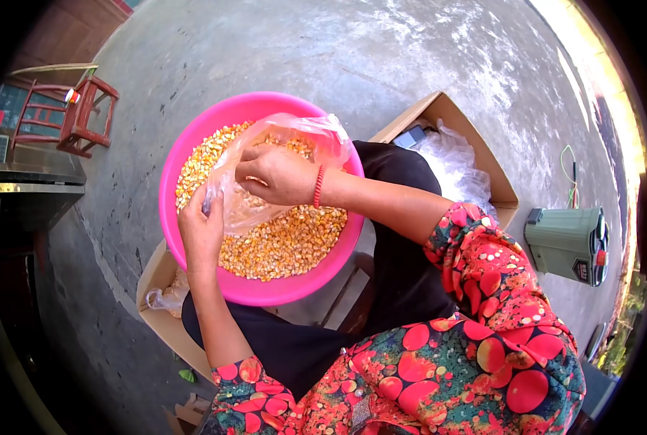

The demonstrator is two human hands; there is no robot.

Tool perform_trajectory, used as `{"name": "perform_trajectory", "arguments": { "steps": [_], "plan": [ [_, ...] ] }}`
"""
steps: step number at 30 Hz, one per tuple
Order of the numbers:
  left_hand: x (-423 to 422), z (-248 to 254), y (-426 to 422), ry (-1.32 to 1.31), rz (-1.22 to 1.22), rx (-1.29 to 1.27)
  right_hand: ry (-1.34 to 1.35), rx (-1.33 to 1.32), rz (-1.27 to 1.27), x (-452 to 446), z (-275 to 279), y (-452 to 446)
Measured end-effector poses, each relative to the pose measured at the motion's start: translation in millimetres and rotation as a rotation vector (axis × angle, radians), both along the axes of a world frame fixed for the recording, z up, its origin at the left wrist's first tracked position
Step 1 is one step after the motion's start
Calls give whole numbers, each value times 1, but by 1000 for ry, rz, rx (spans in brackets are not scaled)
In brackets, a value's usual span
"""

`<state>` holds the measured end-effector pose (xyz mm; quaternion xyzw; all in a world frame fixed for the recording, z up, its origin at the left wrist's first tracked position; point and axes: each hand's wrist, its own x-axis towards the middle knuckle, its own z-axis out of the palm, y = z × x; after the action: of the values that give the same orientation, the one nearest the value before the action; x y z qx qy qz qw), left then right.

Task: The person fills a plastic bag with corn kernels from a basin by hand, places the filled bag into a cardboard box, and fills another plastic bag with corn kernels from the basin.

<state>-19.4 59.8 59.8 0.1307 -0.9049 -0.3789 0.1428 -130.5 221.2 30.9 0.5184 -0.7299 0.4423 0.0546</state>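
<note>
A thin, clear plastic bag (316, 130) lies spread over yellow corn kernels (283, 246) in a round pink basin (214, 112). At the bag's left edge, my left hand (201, 235) pinches the film between thumb and fingers. My right hand (283, 176), wearing a red beaded bracelet (318, 186), is above the middle of the bag with its fingers curled closed on the film; its fingertips are partly hidden. Some kernels show through the plastic. The basin sits in front of my knees.
On the right stands a cardboard box (479, 156) with clear plastic bags (450, 163) inside. Another cardboard box (156, 279) is at lower left, partly under my leg. A green bin (566, 243) is at far right, a red wooden chair (84, 119) at upper left.
</note>
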Motion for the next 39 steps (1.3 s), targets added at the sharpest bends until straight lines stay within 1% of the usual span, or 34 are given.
{"name": "perform_trajectory", "arguments": {
  "steps": [3,4,5,7,8,10,11,14,16,20,22,23,25,26,27,29,31,33,34,36,37,39],
  "plan": [
    [0,1,-1,-35,4,-58,-262,169,391,18,18,4],
    [0,3,1,-46,7,-33,-281,136,506,31,10,2],
    [0,4,2,-58,10,-7,-132,284,592,40,2,1],
    [-1,4,2,-60,9,-22,32,607,580,60,-5,4],
    [-1,3,2,-61,9,-37,30,606,580,65,-14,5],
    [0,1,2,-50,13,-16,44,705,437,74,-35,4],
    [0,1,1,-36,17,5,45,705,438,79,-44,3],
    [-1,1,0,-35,5,-12,30,678,479,87,-48,1],
    [-1,5,1,-55,7,-10,-50,843,611,89,-37,-2],
    [1,4,3,-48,7,19,-107,801,685,83,-56,-8],
    [1,3,2,-34,11,9,-717,897,653,75,-55,-7],
    [1,2,1,-20,12,-2,-717,898,654,73,-53,-6],
    [1,6,3,-33,11,6,-1135,827,656,66,-31,-4],
    [1,9,4,-48,9,12,-1182,785,727,63,-34,-5],
    [1,11,3,-48,10,12,-1182,786,729,59,-28,-6],
    [2,13,3,-111,8,-2,-1336,697,796,50,-15,-6],
    [2,13,3,-101,10,0,-1330,674,771,38,7,-3],
    [1,12,2,-92,11,2,-1342,477,763,23,21,1],
    [1,10,1,-69,4,3,-1343,478,764,16,27,4],
    [1,6,0,-47,-2,3,-1320,351,623,2,32,8],
    [1,5,0,-51,4,-8,-1322,351,625,-4,27,6],
    [0,5,0,-57,9,-20,-1201,84,385,-12,11,2]
  ]
}}
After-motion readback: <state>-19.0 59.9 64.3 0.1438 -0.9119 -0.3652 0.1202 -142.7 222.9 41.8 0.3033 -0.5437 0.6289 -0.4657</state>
